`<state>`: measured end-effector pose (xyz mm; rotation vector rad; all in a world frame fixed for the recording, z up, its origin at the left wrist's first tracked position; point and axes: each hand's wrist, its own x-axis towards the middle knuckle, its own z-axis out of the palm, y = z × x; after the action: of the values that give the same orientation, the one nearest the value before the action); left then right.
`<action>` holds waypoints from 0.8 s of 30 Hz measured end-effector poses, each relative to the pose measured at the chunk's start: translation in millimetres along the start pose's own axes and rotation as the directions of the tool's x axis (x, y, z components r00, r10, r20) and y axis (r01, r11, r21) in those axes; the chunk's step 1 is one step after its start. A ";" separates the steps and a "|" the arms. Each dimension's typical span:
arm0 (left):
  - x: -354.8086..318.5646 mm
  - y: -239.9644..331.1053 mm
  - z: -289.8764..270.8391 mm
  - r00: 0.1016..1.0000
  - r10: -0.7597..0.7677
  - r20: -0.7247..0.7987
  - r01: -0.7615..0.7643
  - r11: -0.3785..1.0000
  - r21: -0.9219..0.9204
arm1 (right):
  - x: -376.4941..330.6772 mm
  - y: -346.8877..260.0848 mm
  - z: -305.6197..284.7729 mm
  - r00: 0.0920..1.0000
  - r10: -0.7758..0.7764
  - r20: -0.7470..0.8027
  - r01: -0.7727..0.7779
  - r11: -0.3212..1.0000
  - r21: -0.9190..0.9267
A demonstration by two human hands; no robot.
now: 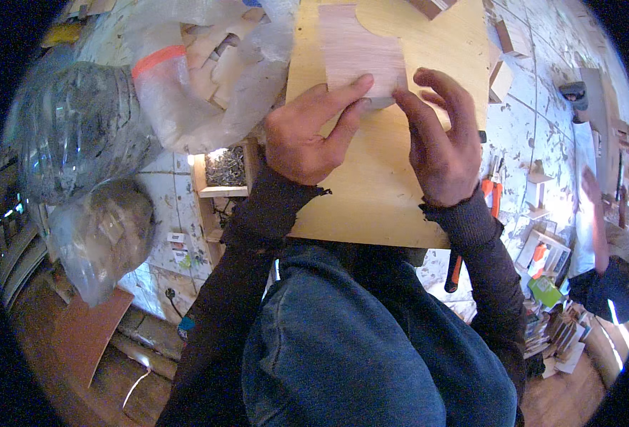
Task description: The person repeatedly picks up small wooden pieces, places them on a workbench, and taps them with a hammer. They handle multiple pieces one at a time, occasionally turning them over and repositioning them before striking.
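Observation:
A thin pinkish board (360,53) with a curved cut-out at its far right lies on a pale yellow wooden work board (371,185). My left hand (311,135) grips its near edge, index finger stretched over the top and thumb against the edge. My right hand (442,139) is at the near right corner, one fingertip touching it. The other fingers of that hand are bent and apart, and nothing shows between them. Whether the pinkish board is one layer or has another piece under it, I cannot tell.
Left of the work board are a clear plastic bag (161,107) of wood pieces, more filled bags (80,128) and a wooden box (222,191) of small metal fasteners. Orange-handled pliers (492,196) lie right of it, beside wood blocks (513,39). Another person's arm (595,220) shows far right.

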<state>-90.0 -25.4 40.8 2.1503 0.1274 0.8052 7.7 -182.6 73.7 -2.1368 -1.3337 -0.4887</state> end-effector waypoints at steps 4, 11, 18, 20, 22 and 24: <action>1.6 1.9 -0.4 0.997 0.071 0.014 -0.072 0.996 0.059 | 6.0 -0.9 -11.4 0.978 -0.132 0.161 0.151 0.982 -0.114; -48.9 2.1 -9.4 0.938 -0.302 -0.169 0.286 0.952 -0.111 | 2.6 -9.2 -2.8 0.981 -0.132 0.139 0.149 0.982 -0.118; -151.1 -74.6 -94.1 0.665 -0.714 -0.220 0.747 0.639 0.183 | -0.5 -8.1 0.4 0.991 -0.070 0.111 0.078 0.995 -0.065; -160.1 -95.8 -97.2 0.719 -0.690 -0.085 0.621 0.583 0.524 | -0.3 -8.7 0.5 0.992 -0.076 0.098 0.083 0.994 -0.070; -160.3 -108.2 -96.6 0.804 -0.595 -0.014 0.480 0.635 0.605 | -0.2 -9.1 0.1 0.993 -0.070 0.100 0.077 0.995 -0.071; -157.6 -108.8 -95.7 0.814 -0.581 0.010 0.445 0.635 0.631 | -0.4 -8.9 -1.0 0.992 -0.055 0.111 0.063 0.995 -0.073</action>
<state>-251.7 55.3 -73.9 2.5699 0.9738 0.1767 -0.5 -180.5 76.6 -2.2193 -1.4631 -0.4593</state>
